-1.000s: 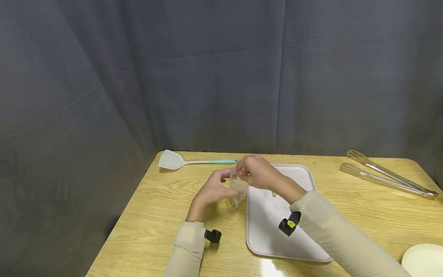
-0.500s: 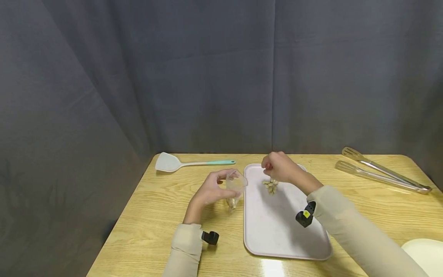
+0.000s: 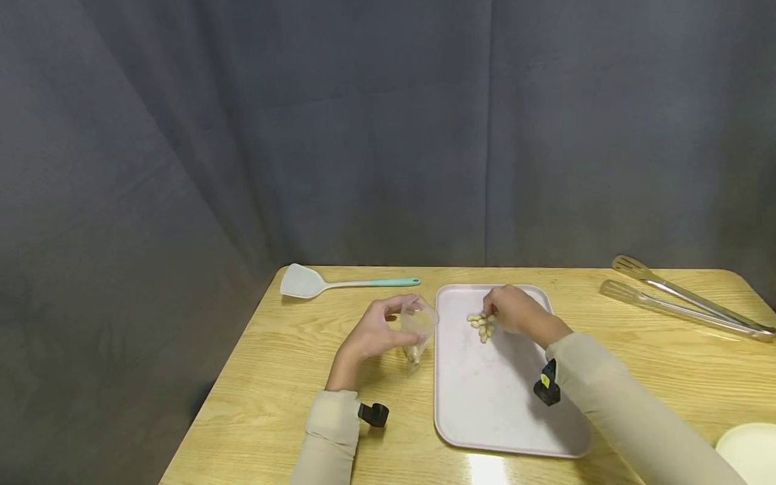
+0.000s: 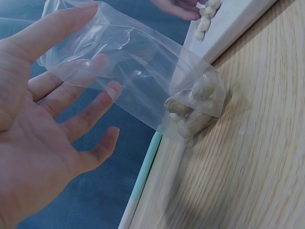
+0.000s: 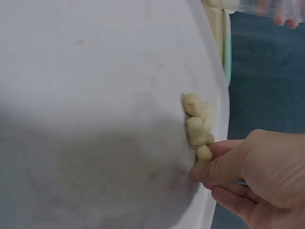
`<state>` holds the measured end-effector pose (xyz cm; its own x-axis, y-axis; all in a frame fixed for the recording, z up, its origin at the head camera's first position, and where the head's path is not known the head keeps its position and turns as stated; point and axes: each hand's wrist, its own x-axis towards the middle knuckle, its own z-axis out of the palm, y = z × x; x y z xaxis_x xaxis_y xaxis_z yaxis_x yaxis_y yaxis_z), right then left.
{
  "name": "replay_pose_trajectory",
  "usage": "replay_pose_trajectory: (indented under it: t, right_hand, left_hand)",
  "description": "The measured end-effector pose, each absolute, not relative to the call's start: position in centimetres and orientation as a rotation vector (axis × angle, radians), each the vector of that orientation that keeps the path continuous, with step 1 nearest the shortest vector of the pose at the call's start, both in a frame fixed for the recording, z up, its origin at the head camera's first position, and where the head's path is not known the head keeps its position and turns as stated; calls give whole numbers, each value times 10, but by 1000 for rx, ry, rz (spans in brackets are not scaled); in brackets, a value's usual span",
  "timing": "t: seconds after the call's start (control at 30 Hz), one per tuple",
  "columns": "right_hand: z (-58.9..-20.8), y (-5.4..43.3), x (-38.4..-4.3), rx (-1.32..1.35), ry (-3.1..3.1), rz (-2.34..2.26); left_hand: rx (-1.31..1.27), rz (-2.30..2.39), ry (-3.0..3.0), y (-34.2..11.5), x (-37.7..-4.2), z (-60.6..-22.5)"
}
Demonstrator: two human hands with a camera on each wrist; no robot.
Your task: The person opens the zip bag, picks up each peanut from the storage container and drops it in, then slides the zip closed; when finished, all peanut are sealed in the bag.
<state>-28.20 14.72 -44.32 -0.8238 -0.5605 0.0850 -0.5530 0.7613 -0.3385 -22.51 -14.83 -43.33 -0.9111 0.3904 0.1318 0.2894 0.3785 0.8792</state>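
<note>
My left hand [image 3: 377, 329] holds a clear plastic bag [image 4: 138, 62] by its mouth, thumb on one side and fingers on the other. Several unshelled peanuts [image 4: 198, 107] lie in the bag's bottom corner, beside the tray. Over the upper part of the pale tray [image 3: 503, 411], my right hand [image 3: 512, 308] pinches a peanut [image 5: 204, 153] between thumb and forefinger, right at a small pile of peanuts [image 5: 194, 124]. Part of the pinched peanut is hidden by the thumb.
A white spatula [image 3: 303, 281] with a mint handle lies along the back left table edge. Metal tongs [image 3: 685, 303] lie spread at the back right. A cream plate [image 3: 752, 451] sits at the front right, and a dark curtain [image 3: 376, 135] hangs behind.
My right hand has moved from the bag's mouth rightward to the tray, then down to the peanut pile. The left hand keeps holding the bag in nearly the same place.
</note>
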Motion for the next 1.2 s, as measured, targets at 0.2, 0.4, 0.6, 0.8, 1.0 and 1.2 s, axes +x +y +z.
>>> replay_pose_trajectory:
  t: [0.2, 0.4, 0.6, 0.8, 1.0, 1.2]
  right_hand:
    - [-450, 147, -283, -952, 2949, -575]
    - [-452, 151, -282, -958, 2952, -624]
    - [-452, 155, -283, -964, 2917, -670]
    - [-425, 141, -281, -1067, 2894, -703]
    - [-376, 103, -262, -1287, 2873, -769]
    - [-359, 74, -247, -1473, 2820, -792]
  left_hand:
    - [628, 1582, 2521, -149, -226, -433]
    - [624, 1590, 2516, -149, -226, -432]
    - [627, 1596, 2495, -149, -227, -432]
    - [622, 1591, 2467, -147, -219, -420]
    - [626, 1617, 2463, -144, -209, -405]
    - [659, 1601, 2496, -148, -226, -433]
